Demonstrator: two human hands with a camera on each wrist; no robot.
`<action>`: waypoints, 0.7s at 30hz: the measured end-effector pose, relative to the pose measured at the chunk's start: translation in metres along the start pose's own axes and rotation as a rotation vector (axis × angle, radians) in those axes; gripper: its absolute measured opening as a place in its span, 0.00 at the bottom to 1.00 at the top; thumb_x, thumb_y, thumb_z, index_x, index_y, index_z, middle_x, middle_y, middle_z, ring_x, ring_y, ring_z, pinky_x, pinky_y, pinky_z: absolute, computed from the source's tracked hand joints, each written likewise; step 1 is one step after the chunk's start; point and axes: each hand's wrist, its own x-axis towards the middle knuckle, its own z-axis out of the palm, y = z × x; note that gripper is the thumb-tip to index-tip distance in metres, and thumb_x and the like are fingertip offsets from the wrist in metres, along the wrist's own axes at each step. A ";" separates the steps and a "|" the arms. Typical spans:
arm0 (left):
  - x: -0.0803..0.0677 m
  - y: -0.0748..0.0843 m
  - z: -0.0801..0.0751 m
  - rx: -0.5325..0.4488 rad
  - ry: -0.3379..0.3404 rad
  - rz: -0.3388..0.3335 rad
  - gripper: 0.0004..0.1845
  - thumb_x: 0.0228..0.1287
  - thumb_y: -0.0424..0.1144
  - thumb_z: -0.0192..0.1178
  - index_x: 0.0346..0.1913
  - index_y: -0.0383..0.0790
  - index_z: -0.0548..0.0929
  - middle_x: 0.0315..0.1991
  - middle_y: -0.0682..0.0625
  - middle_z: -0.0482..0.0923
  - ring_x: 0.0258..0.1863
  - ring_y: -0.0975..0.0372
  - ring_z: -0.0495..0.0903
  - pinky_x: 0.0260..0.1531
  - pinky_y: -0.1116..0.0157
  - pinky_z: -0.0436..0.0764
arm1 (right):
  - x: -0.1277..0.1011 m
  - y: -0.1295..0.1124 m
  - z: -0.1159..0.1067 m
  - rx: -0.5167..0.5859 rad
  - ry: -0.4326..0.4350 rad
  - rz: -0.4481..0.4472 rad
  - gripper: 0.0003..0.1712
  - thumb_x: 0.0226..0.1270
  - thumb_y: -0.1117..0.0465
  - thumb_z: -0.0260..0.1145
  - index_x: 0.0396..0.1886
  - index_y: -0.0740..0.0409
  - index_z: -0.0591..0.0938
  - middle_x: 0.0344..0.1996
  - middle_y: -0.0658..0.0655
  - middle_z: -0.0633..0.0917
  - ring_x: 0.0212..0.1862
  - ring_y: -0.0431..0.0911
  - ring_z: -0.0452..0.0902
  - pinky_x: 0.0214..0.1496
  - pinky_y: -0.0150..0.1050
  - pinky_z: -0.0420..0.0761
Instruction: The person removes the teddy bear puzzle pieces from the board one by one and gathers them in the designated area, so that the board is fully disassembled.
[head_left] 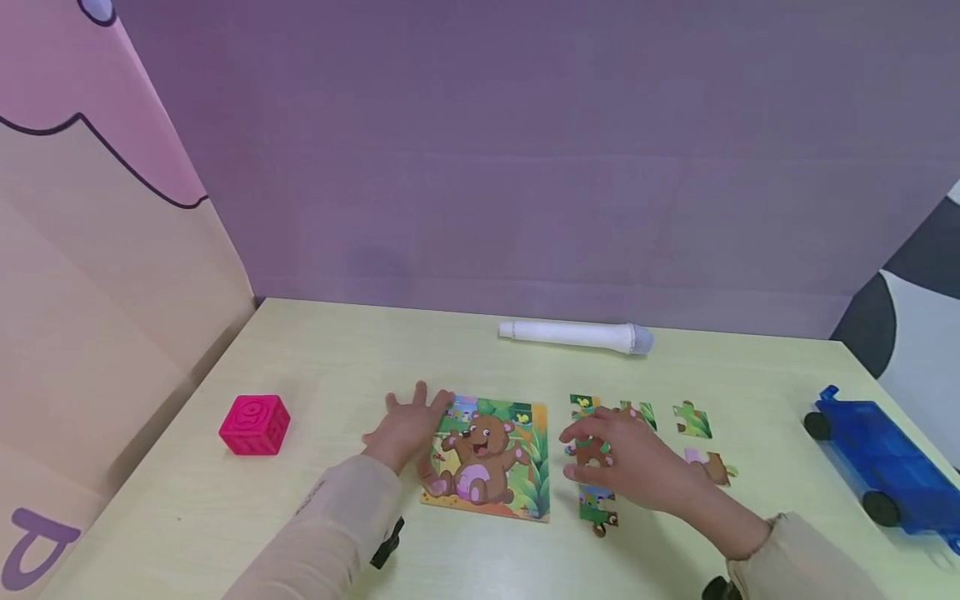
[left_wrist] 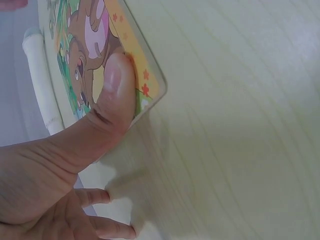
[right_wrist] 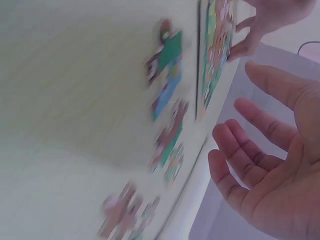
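Observation:
A square bear puzzle board [head_left: 487, 467] lies flat on the table. My left hand [head_left: 405, 433] rests at its left side, the thumb [left_wrist: 117, 80] lying over the board's printed edge and the other fingers spread on the tabletop. My right hand [head_left: 630, 458] hovers over loose puzzle pieces to the right of the board, fingers apart and bent, with nothing held in the right wrist view. Near it lie a green piece [head_left: 693, 420], a brown and purple piece [head_left: 712, 468] and a blue-green piece [head_left: 597, 508]. Other pieces are partly hidden beneath that hand.
A white toy microphone [head_left: 573, 335] lies behind the puzzle, near the table's back edge. On the left stands a pink cube block [head_left: 255, 425]. A blue toy cart [head_left: 888, 458] with black wheels is at the right edge. A purple wall [head_left: 525, 167] rises behind the table.

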 end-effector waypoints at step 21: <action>0.000 0.002 0.000 0.074 0.007 -0.017 0.58 0.40 0.31 0.84 0.77 0.51 0.63 0.80 0.36 0.47 0.75 0.27 0.46 0.51 0.22 0.65 | 0.079 -0.049 0.060 -0.085 -0.052 0.002 0.12 0.65 0.57 0.74 0.46 0.54 0.88 0.30 0.48 0.76 0.33 0.41 0.68 0.30 0.35 0.73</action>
